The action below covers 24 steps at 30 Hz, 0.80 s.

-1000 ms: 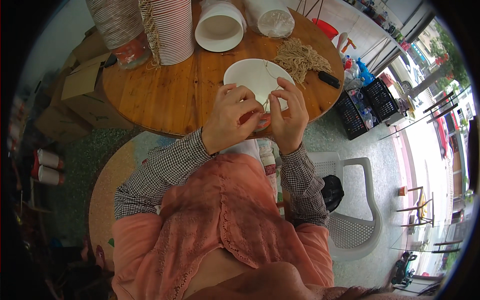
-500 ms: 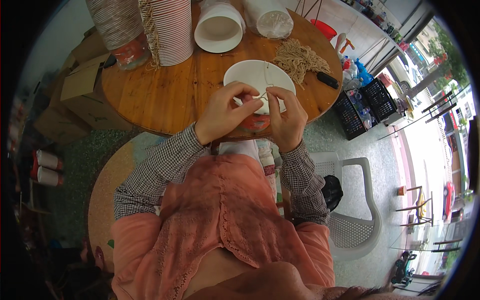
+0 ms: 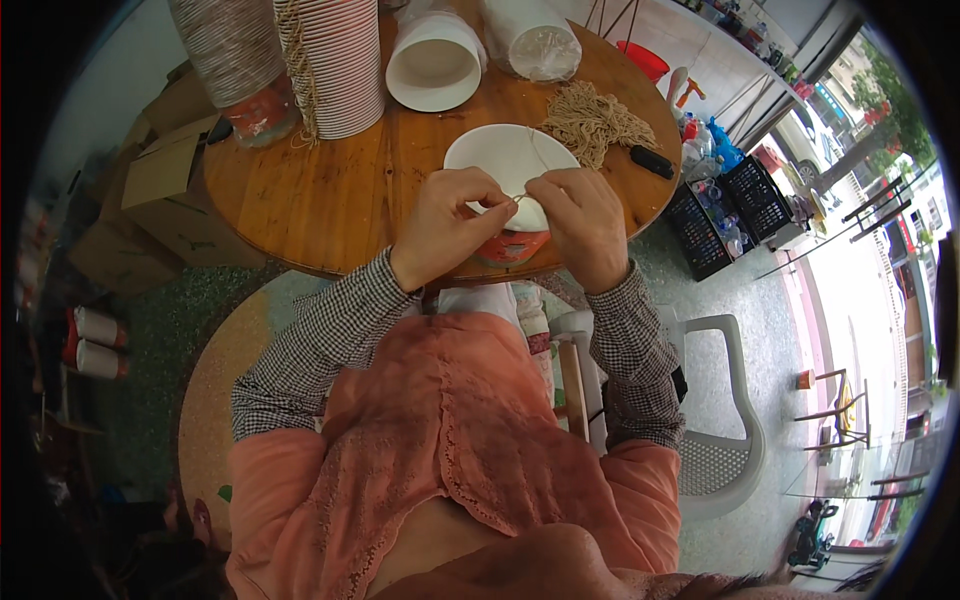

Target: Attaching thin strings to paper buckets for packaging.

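A paper bucket [image 3: 490,150], white inside and red outside, sits at the near edge of the round wooden table. Over its near rim my left hand [image 3: 447,222] pinches a thin beige string [image 3: 538,150] between thumb and forefinger. My right hand [image 3: 583,222] pinches the same string close by, its fingertips almost meeting the left ones. Part of the string trails across the inside of the bucket. Whether there is a knot between the fingertips is too small to tell.
On the wooden table [image 3: 330,200] stand a tall stack of white buckets [image 3: 335,75] and plastic-wrapped stacks [image 3: 255,105]. A white bucket [image 3: 433,72] lies on its side. A bundle of strings [image 3: 598,120] and a black object [image 3: 652,162] lie right. A plastic chair [image 3: 735,400] stands lower right.
My right hand has moved slightly right and turned, its knuckles now higher and its forearm swung outward. The left hand keeps its pinch near the same place.
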Each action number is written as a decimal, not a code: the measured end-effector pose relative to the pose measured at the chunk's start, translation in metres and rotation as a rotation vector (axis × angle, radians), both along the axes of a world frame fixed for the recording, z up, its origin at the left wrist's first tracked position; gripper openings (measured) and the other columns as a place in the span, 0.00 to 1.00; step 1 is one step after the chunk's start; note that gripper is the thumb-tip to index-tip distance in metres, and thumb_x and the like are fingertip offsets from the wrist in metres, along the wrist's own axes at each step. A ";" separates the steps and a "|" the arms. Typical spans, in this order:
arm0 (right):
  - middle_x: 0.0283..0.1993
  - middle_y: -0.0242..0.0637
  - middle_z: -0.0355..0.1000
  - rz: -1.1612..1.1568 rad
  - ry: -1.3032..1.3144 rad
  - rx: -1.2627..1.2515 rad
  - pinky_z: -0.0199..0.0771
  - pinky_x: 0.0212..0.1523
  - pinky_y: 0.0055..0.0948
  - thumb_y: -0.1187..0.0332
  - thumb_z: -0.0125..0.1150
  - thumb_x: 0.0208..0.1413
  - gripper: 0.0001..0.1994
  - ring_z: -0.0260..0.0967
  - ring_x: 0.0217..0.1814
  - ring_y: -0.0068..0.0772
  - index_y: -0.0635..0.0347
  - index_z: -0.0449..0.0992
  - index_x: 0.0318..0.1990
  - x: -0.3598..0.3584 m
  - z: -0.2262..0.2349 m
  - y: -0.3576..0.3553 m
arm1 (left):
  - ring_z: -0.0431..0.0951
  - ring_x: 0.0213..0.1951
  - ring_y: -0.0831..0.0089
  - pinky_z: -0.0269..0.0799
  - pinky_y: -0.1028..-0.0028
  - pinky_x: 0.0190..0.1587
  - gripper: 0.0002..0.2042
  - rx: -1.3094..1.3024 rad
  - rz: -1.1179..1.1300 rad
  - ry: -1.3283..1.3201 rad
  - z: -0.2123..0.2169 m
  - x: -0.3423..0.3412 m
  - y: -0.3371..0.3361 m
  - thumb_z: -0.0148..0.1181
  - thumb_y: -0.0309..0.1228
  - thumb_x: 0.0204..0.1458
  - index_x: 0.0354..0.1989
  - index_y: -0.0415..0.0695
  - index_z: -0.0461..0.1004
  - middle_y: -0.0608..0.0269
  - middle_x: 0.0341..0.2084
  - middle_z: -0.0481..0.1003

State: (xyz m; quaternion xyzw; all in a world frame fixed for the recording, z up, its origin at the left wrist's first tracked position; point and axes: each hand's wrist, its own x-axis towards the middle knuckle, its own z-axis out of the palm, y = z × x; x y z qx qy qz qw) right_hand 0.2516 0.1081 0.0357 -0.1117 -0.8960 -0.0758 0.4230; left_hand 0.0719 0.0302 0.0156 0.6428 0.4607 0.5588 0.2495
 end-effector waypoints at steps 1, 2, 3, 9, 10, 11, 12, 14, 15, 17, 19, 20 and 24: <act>0.35 0.38 0.71 -0.015 0.021 0.037 0.70 0.39 0.35 0.76 0.57 0.40 0.14 0.70 0.38 0.40 0.60 0.75 0.38 0.000 0.004 0.001 | 0.75 0.27 0.76 0.70 0.75 0.36 0.04 0.000 -0.002 0.003 -0.002 0.000 0.000 0.61 0.26 0.48 0.26 0.38 0.76 0.64 0.24 0.75; 0.35 0.38 0.71 -0.045 0.078 0.079 0.70 0.39 0.35 0.76 0.57 0.40 0.13 0.70 0.38 0.40 0.60 0.75 0.38 0.002 0.008 0.005 | 0.75 0.29 0.73 0.68 0.72 0.42 0.04 0.191 0.117 0.193 -0.006 0.001 0.000 0.61 0.26 0.47 0.25 0.40 0.76 0.63 0.24 0.74; 0.35 0.38 0.71 -0.075 0.134 0.121 0.70 0.39 0.35 0.76 0.57 0.40 0.12 0.70 0.38 0.40 0.60 0.75 0.37 0.005 0.012 0.011 | 0.75 0.30 0.70 0.65 0.69 0.47 0.03 0.382 0.235 0.384 -0.009 0.002 0.000 0.61 0.26 0.46 0.25 0.41 0.76 0.63 0.25 0.74; 0.34 0.39 0.72 -0.173 0.123 0.061 0.71 0.38 0.34 0.80 0.61 0.43 0.09 0.70 0.37 0.40 0.61 0.76 0.35 0.030 0.022 0.031 | 0.74 0.36 0.69 0.61 0.62 0.53 0.02 0.394 0.242 0.527 -0.013 0.003 -0.006 0.62 0.26 0.45 0.25 0.44 0.76 0.67 0.27 0.74; 0.34 0.39 0.72 -0.199 0.126 0.056 0.71 0.39 0.34 0.79 0.62 0.44 0.09 0.70 0.37 0.41 0.61 0.76 0.35 0.033 0.015 0.034 | 0.74 0.36 0.69 0.61 0.62 0.53 0.02 0.394 0.241 0.526 -0.014 0.003 -0.005 0.62 0.26 0.45 0.25 0.44 0.76 0.67 0.27 0.74; 0.34 0.39 0.72 -0.221 0.131 0.053 0.71 0.39 0.33 0.78 0.62 0.45 0.08 0.70 0.38 0.41 0.62 0.76 0.35 0.035 0.009 0.040 | 0.74 0.36 0.69 0.61 0.61 0.54 0.02 0.396 0.236 0.561 -0.016 0.002 -0.002 0.63 0.26 0.45 0.26 0.44 0.76 0.67 0.28 0.74; 0.34 0.39 0.72 -0.217 0.132 0.055 0.71 0.39 0.33 0.78 0.62 0.45 0.08 0.70 0.38 0.41 0.62 0.76 0.35 0.037 0.004 0.045 | 0.74 0.36 0.70 0.60 0.61 0.54 0.02 0.399 0.230 0.596 -0.016 0.001 0.000 0.63 0.26 0.45 0.27 0.45 0.76 0.67 0.28 0.74; 0.39 0.39 0.70 -0.290 0.051 0.098 0.68 0.41 0.36 0.76 0.57 0.42 0.13 0.68 0.41 0.41 0.58 0.74 0.40 0.044 -0.007 0.055 | 0.74 0.36 0.70 0.61 0.60 0.54 0.03 0.384 0.216 0.623 -0.014 -0.003 -0.001 0.63 0.27 0.45 0.28 0.45 0.76 0.67 0.28 0.74; 0.39 0.39 0.70 -0.293 0.051 0.098 0.68 0.41 0.36 0.76 0.57 0.42 0.13 0.68 0.41 0.41 0.58 0.74 0.40 0.049 -0.014 0.061 | 0.74 0.36 0.70 0.61 0.60 0.54 0.03 0.369 0.196 0.646 -0.012 -0.003 -0.002 0.64 0.27 0.45 0.28 0.46 0.76 0.67 0.28 0.74; 0.40 0.42 0.71 -0.354 -0.083 -0.019 0.69 0.45 0.39 0.79 0.59 0.44 0.14 0.69 0.44 0.45 0.62 0.74 0.42 0.056 -0.029 0.072 | 0.74 0.36 0.71 0.62 0.60 0.53 0.03 0.396 0.208 0.700 -0.009 -0.007 -0.004 0.63 0.27 0.45 0.29 0.46 0.76 0.68 0.28 0.74; 0.41 0.41 0.71 -0.346 -0.069 -0.045 0.68 0.45 0.38 0.78 0.56 0.43 0.14 0.68 0.45 0.44 0.61 0.74 0.41 0.057 -0.058 0.076 | 0.74 0.36 0.72 0.63 0.61 0.53 0.04 0.427 0.229 0.759 -0.006 -0.014 -0.003 0.63 0.27 0.45 0.30 0.47 0.76 0.68 0.28 0.73; 0.42 0.40 0.70 -0.338 -0.058 -0.075 0.68 0.45 0.38 0.77 0.54 0.42 0.14 0.68 0.46 0.43 0.61 0.73 0.41 0.057 -0.072 0.075 | 0.74 0.36 0.72 0.64 0.61 0.52 0.05 0.483 0.249 0.860 -0.006 -0.018 -0.002 0.62 0.27 0.44 0.30 0.47 0.76 0.68 0.28 0.73; 0.51 0.43 0.68 -0.186 -0.079 0.021 0.67 0.50 0.39 0.74 0.52 0.47 0.16 0.67 0.52 0.45 0.61 0.72 0.46 0.038 -0.106 0.039 | 0.75 0.36 0.73 0.67 0.66 0.49 0.07 0.590 0.331 1.117 -0.003 -0.027 -0.002 0.59 0.26 0.42 0.33 0.45 0.75 0.67 0.29 0.73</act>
